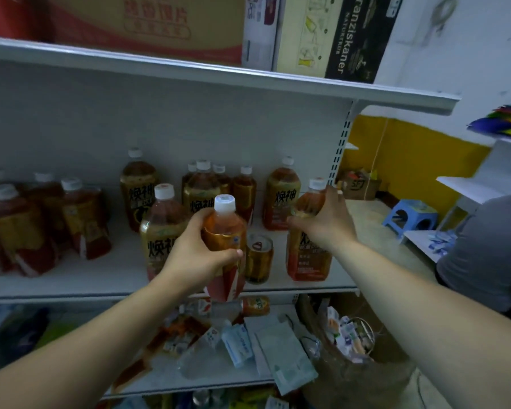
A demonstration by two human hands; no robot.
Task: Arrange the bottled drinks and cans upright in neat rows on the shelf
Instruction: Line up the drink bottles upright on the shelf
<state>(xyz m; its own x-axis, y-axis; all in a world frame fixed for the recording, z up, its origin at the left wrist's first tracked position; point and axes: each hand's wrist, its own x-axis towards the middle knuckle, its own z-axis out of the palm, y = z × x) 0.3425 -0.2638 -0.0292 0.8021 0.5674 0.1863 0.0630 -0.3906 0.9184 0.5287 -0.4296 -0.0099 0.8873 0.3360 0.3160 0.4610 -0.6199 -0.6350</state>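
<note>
At least thirteen bottles, one can, one blue stool

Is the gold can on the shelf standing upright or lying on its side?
Upright. The gold can stands on its base on the shelf, with its round top facing up.

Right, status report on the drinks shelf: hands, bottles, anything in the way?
Left hand grips an amber drink bottle at the shelf front. Right hand grips the far-right bottle. Gold can upright between them.
</note>
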